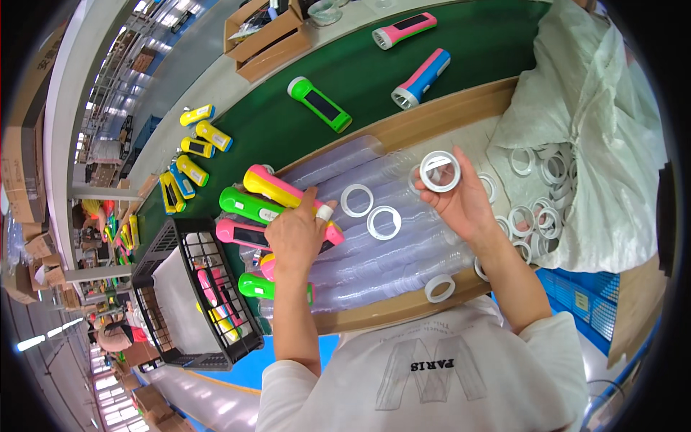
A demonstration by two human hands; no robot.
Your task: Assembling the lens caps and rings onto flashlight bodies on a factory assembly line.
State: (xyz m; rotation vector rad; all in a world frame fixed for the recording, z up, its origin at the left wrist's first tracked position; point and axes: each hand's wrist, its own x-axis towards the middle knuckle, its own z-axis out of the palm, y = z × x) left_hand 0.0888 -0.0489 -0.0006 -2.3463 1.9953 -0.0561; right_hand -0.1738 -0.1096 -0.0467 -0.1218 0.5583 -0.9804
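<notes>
My left hand is closed over the tail of a yellow-and-pink flashlight, with a white wrap on one finger. Under and beside that hand lie a green flashlight and a pink flashlight, partly hidden by it. Raised at the right, my right hand pinches a white ring by its edge; something clear seems to fill its middle. Between my hands, two more white rings rest on rows of clear plastic sleeves in a cardboard tray.
A whitish woven sack spills many white rings at the right. Beyond the tray, a green belt carries several flashlights. A black crate stands at the left; an open carton sits at the back.
</notes>
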